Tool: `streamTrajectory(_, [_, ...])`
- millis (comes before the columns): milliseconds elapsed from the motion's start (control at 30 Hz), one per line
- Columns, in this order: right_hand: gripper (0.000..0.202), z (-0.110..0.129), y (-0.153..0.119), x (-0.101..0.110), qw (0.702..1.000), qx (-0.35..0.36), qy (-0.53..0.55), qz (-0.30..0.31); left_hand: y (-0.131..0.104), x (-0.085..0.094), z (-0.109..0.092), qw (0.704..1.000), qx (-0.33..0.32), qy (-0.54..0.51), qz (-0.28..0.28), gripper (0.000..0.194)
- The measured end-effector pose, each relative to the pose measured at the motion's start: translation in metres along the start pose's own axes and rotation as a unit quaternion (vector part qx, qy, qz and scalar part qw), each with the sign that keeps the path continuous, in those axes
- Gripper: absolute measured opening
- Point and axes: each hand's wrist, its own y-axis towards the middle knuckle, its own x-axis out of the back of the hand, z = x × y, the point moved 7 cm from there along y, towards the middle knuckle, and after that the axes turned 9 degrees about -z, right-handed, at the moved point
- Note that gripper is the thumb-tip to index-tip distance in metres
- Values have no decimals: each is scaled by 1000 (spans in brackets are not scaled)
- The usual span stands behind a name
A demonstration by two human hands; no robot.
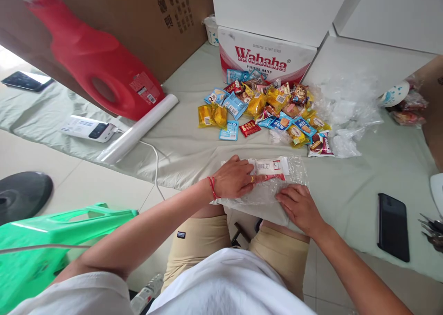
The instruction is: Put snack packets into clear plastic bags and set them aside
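A white and red snack packet (pixel 270 166) with a barcode lies on a sheet or bag of clear plastic (pixel 298 168) at the table's near edge. My left hand (pixel 235 177) grips the packet's left end, its index finger stretched along the lower side. Some of its other fingers are curled out of sight. At the plastic's lower right, my right hand (pixel 298 206) has its fingers closed on the clear film. Just beyond both hands sits a pile of small wrapped snacks (pixel 256 105) in yellow, blue and red.
Behind the snacks stands a Wahaha carton (pixel 266 56). Crumpled clear plastic (pixel 353 107) lies right of the pile. On the left are a red jug (pixel 104 70), a white roll (pixel 141 128) and a power bank (pixel 88 128) with a cable. A black phone (pixel 393 227) rests at right.
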Motion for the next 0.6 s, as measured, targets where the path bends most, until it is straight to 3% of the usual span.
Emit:
streamTrajectory(233, [22, -12, 54, 27, 993, -47, 101, -31, 10, 4, 0, 1000, -7, -27, 13, 33])
streamTrajectory(433, [21, -46, 104, -7, 988, -122, 98, 13, 12, 10, 13, 999, 22, -45, 12, 36])
streamTrajectory(600, [16, -55, 108, -24, 982, -162, 93, 34, -27, 24, 25, 963, 96, -245, -61, 74])
